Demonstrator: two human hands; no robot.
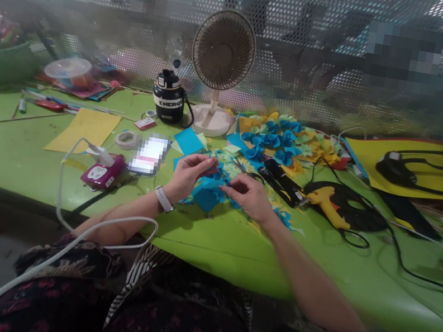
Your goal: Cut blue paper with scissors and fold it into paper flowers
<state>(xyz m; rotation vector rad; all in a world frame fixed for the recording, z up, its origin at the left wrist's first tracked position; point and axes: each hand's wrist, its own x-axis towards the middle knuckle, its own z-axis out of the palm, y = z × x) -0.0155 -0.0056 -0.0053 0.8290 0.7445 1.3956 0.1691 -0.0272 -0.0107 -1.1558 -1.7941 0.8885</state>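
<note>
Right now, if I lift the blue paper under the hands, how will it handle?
The blue paper looks thin and light, so it will probably flop and crease. Its folds may add slight stiffness. It could slide easily if pushed across the green table, and nearby scraps may drag along.
</note>
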